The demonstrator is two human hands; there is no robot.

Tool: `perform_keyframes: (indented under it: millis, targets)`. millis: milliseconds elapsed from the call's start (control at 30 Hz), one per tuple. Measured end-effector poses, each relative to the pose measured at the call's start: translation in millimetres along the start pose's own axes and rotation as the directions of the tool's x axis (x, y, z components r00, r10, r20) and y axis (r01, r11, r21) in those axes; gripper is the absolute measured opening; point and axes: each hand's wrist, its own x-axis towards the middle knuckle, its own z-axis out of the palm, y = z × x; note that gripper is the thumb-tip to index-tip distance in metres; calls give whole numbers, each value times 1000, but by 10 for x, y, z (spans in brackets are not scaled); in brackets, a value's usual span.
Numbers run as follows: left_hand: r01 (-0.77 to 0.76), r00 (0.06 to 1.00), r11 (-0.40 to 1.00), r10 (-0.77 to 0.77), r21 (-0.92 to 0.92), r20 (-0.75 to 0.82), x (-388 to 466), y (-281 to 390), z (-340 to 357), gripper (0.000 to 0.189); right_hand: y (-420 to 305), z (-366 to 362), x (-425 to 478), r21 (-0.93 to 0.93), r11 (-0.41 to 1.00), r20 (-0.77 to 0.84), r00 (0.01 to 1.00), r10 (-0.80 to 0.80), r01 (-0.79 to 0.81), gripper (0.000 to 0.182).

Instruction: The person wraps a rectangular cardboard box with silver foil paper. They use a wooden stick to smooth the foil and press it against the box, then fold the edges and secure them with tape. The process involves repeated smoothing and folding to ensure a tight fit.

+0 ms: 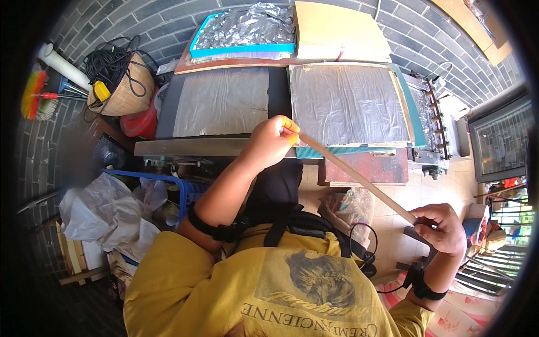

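My left hand [273,141] pinches one end of a long thin flat strip [358,177], perhaps wood, just in front of the workbench edge. Orange coverings show on its thumb and a finger. Low at the right, my right hand [440,229] grips the strip's other end, so it slants down from left to right. A thin wrinkled translucent sheet [223,103] lies on the dark bench top beyond my left hand. Beside it, a stack topped with a wrinkled silvery sheet [349,105] rests on a green mat [410,105].
A blue tray [242,51] of crumpled silvery foil and a stack of yellowish paper [343,31] stand at the back. A basket of black cable [126,88] is at the left, above a blue plastic crate [185,185]. A reddish board [366,166] juts out below the bench.
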Motion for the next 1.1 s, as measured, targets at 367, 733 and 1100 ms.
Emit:
perform_keyframes:
  millis: [367,733,1100]
  targets:
    - [-82,994,996,85,47,-65,54,-124,54,12,8,-28,-38,-18,1000,-27,1000,-13,12,26]
    - [-65,991,995,73,78,-111,45,-3,125,22,-13,-29,-9,-21,998,-9,998,-56,56,25]
    - [-25,994,999,27,24,-107,-58,-67,-191,40,31,-29,-50,13,1000,27,1000,7,-7,25]
